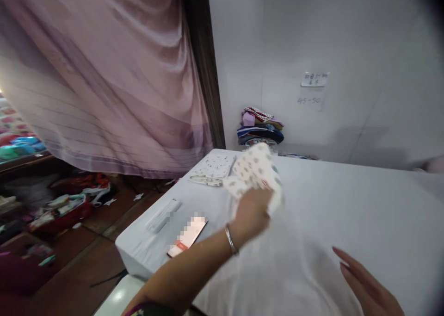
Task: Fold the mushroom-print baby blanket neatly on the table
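While your left hand [252, 212] is closed around a bunched part of the spotted cloth [258, 165], your right hand [371, 283] is open at the lower right, fingers stretched out and nothing visible in its grasp. Part of it is cut off by the frame, and you cannot tell from here whether it touches the pale fabric [263, 279] spread near it. The spotted cloth is at the far end of the white table [329, 195], just beside a folded printed cloth [211, 165] and in front of a stack of folded fabrics [261, 128].

To handle it well, it seems best to hold the cloth by an edge rather than a fistful, so that it lies flat without creases. Your free palm could smooth it from the middle outward. Watch that a loose corner doesn't drag the folded piece askew or sweep the phone [190, 232] aside.

On the wall, the lower note [310, 100] reads "45-50". The upper note [314, 79] carries handwritten characters, too blurred to read surely. The phone's screen is pixelated, and no brand is legible.
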`<state>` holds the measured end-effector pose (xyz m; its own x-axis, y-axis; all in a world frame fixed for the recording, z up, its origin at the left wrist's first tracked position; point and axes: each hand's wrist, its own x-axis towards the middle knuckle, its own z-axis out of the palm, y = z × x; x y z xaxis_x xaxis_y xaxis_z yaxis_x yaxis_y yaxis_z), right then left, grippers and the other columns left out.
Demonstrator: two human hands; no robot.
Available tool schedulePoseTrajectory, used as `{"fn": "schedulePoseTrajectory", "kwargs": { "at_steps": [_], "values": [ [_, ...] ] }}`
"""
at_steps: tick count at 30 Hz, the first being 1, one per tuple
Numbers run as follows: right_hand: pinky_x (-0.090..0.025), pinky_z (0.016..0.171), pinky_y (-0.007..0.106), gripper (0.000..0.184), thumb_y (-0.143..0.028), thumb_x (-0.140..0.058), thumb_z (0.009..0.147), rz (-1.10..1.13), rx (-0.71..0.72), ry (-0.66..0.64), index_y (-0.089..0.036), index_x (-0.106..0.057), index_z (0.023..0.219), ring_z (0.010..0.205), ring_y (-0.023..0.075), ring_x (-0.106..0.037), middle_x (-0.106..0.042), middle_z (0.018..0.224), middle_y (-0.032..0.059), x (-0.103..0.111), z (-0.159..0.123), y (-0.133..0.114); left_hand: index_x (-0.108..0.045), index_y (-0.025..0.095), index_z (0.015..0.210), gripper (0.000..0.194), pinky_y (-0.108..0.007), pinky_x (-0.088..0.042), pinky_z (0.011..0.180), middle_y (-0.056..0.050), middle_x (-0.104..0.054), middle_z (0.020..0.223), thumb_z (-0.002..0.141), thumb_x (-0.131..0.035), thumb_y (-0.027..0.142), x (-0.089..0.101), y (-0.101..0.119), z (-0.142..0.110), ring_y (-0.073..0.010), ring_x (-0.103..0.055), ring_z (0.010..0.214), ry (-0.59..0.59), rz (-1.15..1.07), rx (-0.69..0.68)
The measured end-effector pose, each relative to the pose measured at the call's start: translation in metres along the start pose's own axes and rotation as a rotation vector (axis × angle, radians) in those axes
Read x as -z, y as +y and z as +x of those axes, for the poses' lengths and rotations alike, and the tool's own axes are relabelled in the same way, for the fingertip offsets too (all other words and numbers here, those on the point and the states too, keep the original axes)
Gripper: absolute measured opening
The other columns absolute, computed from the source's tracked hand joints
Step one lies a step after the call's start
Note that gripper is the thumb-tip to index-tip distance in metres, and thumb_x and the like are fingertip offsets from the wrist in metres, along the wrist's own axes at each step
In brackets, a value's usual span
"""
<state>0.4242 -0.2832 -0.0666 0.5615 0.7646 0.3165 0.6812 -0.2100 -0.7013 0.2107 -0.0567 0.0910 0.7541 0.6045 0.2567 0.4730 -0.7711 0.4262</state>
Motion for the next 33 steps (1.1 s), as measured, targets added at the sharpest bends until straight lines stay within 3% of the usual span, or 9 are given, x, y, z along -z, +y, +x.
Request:
{"fn": "schedulePoseTrajectory", "kwargs": {
  "at_steps": [3,5,8,12,16,20,25,29,33],
  "values": [
    [-0.054,0.078,0.028,0.050,-0.048,-0.049,0.082,0.184,-0.287,0.173,-0.024,-0.054,0.126,0.101,0.0233,-0.062,-0.059,0.123,0.0026,0.027,-0.005,-0.007,-0.054,0.026,0.117,0.049,-0.043,-0.038,0.089,-0.009,-0.062,0.108,0.070,-0.065,0.033,-0.073,0.060,-0.077,-0.0278,-0.055,0.100,-0.251,-0.122,-0.327],
    [-0.054,0.071,0.027,0.055,-0.050,-0.053,0.079,0.256,-0.452,0.276,-0.019,-0.056,0.123,0.093,0.0233,-0.064,-0.064,0.115,0.0065,0.045,-0.016,-0.005,-0.056,0.030,0.113,0.051,-0.041,-0.041,0.089,-0.006,-0.062,0.112,0.067,-0.068,0.048,-0.099,0.076,-0.111,-0.0265,-0.056,0.102,-0.340,-0.246,-0.434],
    [-0.054,0.069,0.028,0.052,-0.048,-0.056,0.074,0.207,-0.495,0.244,-0.018,-0.061,0.116,0.086,0.0233,-0.065,-0.069,0.102,0.0068,0.067,-0.040,-0.005,-0.059,0.030,0.109,0.035,-0.038,-0.039,0.096,-0.004,-0.061,0.117,0.079,-0.057,0.047,-0.104,0.068,-0.120,-0.0220,-0.054,0.109,-0.124,-0.325,-0.231],
    [-0.048,0.090,0.038,0.034,-0.045,-0.055,0.076,0.243,-0.243,0.084,-0.023,-0.069,0.098,0.104,0.0258,-0.059,-0.067,0.108,0.0037,0.067,-0.061,-0.033,-0.057,0.023,0.114,0.033,-0.042,-0.035,0.101,-0.009,-0.055,0.125,0.084,-0.050,0.034,-0.094,0.033,-0.098,-0.0246,-0.047,0.118,0.235,-0.121,0.208],
    [-0.044,0.095,0.044,0.032,-0.040,-0.056,0.078,0.440,-0.069,-0.189,-0.027,-0.067,0.105,0.112,0.0261,-0.053,-0.062,0.118,0.0030,0.031,-0.048,-0.076,-0.054,0.011,0.117,0.045,-0.039,-0.040,0.095,-0.015,-0.058,0.114,0.080,-0.052,0.036,-0.099,0.012,-0.087,-0.0273,-0.051,0.111,0.146,0.002,0.456],
    [-0.037,0.101,0.050,0.047,-0.043,-0.062,0.074,0.586,-0.170,-0.237,-0.027,-0.059,0.117,0.121,0.0271,-0.046,-0.054,0.128,0.0034,-0.003,-0.020,-0.103,-0.059,0.014,0.106,0.032,-0.035,-0.042,0.087,-0.010,-0.063,0.104,0.077,-0.054,0.028,-0.095,0.024,-0.077,-0.0242,-0.056,0.100,0.135,-0.052,0.520],
    [-0.042,0.097,0.045,0.064,-0.053,-0.056,0.078,0.959,-0.380,-0.166,-0.022,-0.042,0.133,0.117,0.0248,-0.051,-0.053,0.130,0.0078,0.004,-0.010,-0.112,-0.059,0.023,0.098,0.026,-0.028,-0.046,0.077,-0.001,-0.064,0.094,0.073,-0.054,0.016,-0.094,0.095,-0.091,-0.0159,-0.058,0.085,0.151,-0.383,0.242],
    [-0.052,0.084,0.042,0.054,-0.050,-0.056,0.078,1.148,-0.491,-0.161,-0.018,-0.054,0.122,0.100,0.0281,-0.062,-0.067,0.107,0.0084,0.042,-0.029,-0.089,-0.057,0.026,0.109,0.038,-0.030,-0.046,0.084,-0.003,-0.063,0.104,0.071,-0.062,0.020,-0.109,0.152,-0.122,-0.0180,-0.057,0.095,-0.109,-0.479,-0.240],
    [-0.054,0.076,0.046,0.045,-0.043,-0.059,0.072,1.119,-0.745,-0.192,-0.015,-0.064,0.106,0.087,0.0326,-0.066,-0.071,0.089,0.0122,0.098,-0.062,-0.037,-0.059,0.026,0.105,0.023,-0.026,-0.046,0.087,-0.001,-0.065,0.103,0.084,-0.051,0.028,-0.107,0.134,-0.111,-0.0140,-0.059,0.094,-0.034,-0.537,-0.229]
  ]
}}
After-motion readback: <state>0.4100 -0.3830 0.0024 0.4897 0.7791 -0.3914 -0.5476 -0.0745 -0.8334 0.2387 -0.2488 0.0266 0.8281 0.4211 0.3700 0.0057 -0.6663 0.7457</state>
